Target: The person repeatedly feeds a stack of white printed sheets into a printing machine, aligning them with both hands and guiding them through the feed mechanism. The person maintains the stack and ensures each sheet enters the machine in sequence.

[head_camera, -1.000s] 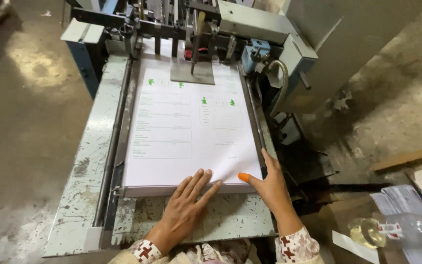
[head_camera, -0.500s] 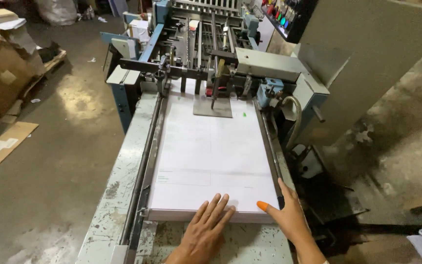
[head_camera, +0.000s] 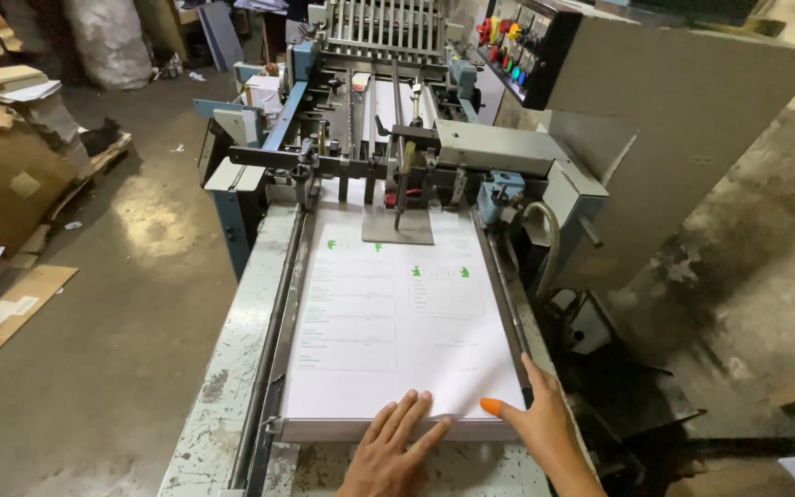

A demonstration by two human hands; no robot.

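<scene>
We kept our left hand [head_camera: 388, 451] flat with fingers spread on the near edge of the paper stack [head_camera: 397, 322], holding nothing. Our right hand [head_camera: 535, 423], open too, touched the stack's near right corner. The stack lay on the machine's feed table [head_camera: 223, 387], running under the feeder head [head_camera: 397, 166].

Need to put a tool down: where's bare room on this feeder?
Bare metal ledge left of the paper stack, outside the rail. Small strip before the stack, partly taken by the left hand and right hand. Crowded at the feed head.
</scene>
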